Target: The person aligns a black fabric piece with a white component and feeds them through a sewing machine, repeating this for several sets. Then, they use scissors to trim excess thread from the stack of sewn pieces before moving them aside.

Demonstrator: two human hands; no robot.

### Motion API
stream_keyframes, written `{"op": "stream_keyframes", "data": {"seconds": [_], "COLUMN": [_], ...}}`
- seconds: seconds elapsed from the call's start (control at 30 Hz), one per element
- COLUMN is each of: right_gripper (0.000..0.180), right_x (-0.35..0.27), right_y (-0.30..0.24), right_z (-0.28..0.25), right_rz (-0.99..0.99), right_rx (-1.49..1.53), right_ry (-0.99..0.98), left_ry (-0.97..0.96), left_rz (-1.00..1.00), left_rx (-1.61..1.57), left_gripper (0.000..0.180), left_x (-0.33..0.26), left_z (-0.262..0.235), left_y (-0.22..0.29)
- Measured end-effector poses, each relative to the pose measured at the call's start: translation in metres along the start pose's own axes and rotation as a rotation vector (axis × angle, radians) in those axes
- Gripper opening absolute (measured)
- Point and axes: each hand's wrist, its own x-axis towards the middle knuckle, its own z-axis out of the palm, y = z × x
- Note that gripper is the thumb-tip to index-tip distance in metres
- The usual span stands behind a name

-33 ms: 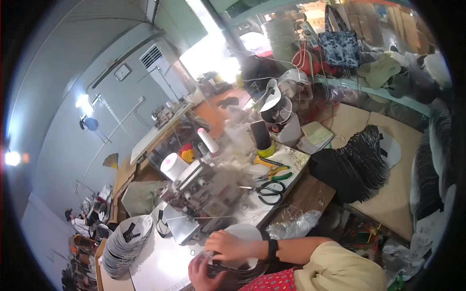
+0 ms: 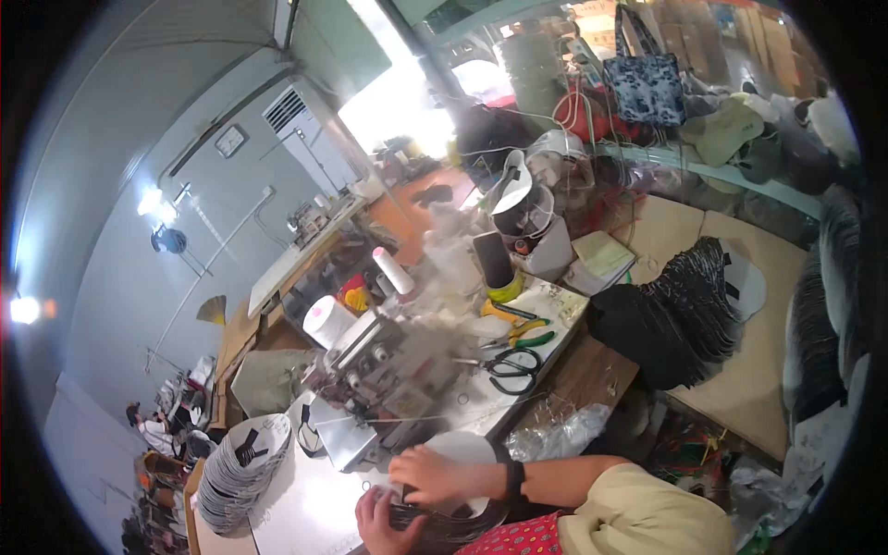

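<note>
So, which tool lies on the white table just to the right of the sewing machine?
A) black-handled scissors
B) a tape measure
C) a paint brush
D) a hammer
A: black-handled scissors lie open on the white table right of the sewing machine, while both hands, the left hand and the right hand, rest on a round white and black piece in front of the machine.

White round cap piece with black edging, flat on the table beside the sewing machine.

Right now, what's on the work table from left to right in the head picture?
Stack of white pieces → sewing machine → black scissors → pile of black pieces.
</note>
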Motion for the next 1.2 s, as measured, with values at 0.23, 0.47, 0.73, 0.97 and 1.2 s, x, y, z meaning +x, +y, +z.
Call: {"op": "stream_keyframes", "data": {"seconds": [0.23, 0.47, 0.73, 0.97, 1.2], "right_gripper": [0.078, 0.066, 0.051, 0.053, 0.05], "right_x": [-0.007, -0.01, -0.015, -0.009, -0.008], "right_y": [0.005, 0.0, -0.007, 0.004, 0.003], "right_z": [0.008, -0.007, -0.022, -0.007, -0.001], "right_rz": [0.05, 0.08, -0.019, 0.041, 0.06], "right_rx": [0.04, 0.145, 0.061, 0.027, 0.003], "right_ry": [0.045, 0.131, 0.241, 0.14, 0.104], "left_ry": [0.031, 0.015, 0.007, 0.013, 0.067], "left_rz": [-0.167, -0.194, -0.179, -0.123, -0.224], "left_rx": [0.006, 0.032, 0.045, 0.06, -0.001], "left_gripper": [0.048, 0.053, 0.051, 0.047, 0.047], "left_x": [-0.005, -0.011, -0.017, -0.011, -0.021], "left_z": [0.013, 0.018, 0.024, 0.022, 0.024], "left_y": [-0.019, -0.028, -0.049, -0.037, -0.033]}}
